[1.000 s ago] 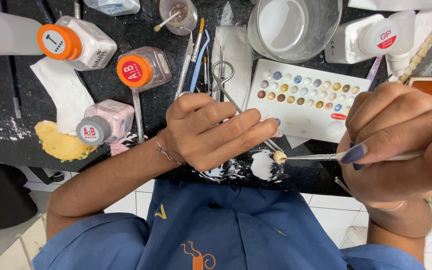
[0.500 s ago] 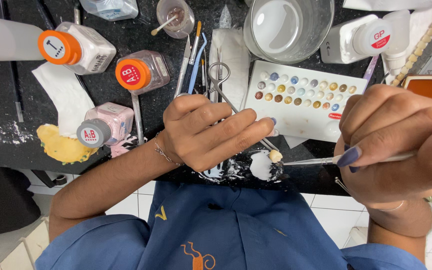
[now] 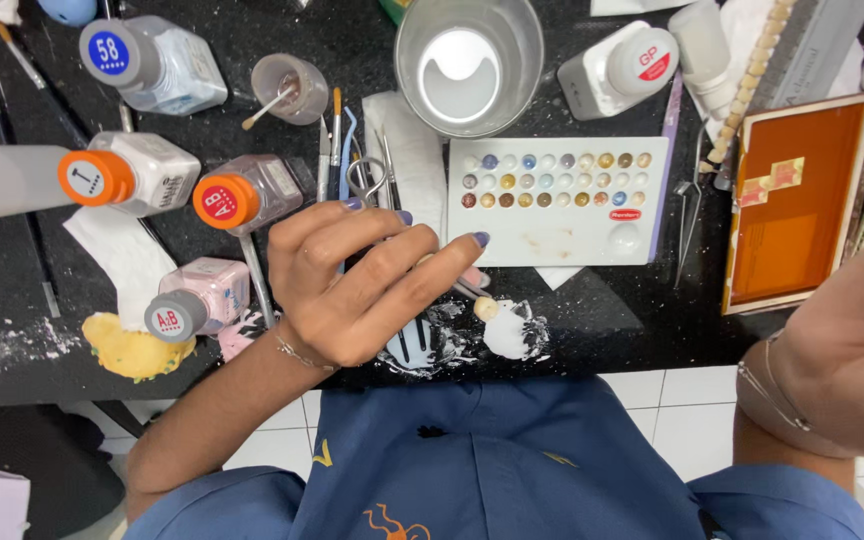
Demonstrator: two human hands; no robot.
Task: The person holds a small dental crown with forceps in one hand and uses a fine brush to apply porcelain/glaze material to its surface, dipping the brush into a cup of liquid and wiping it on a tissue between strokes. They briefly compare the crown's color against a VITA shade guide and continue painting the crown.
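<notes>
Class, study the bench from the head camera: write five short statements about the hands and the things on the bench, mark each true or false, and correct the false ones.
1. The left hand holds a thin tool with a small tooth-like piece at its tip. True.
2. The right hand grips a brush over the palette. False: only the right forearm shows; the hand is out of view.
3. The white palette has rows of small coloured wells. True.
4. The glass cup lies tipped on its side. False: it stands upright, seen from above.
5. A yellow sponge lies near the bench's front edge. True.
</notes>
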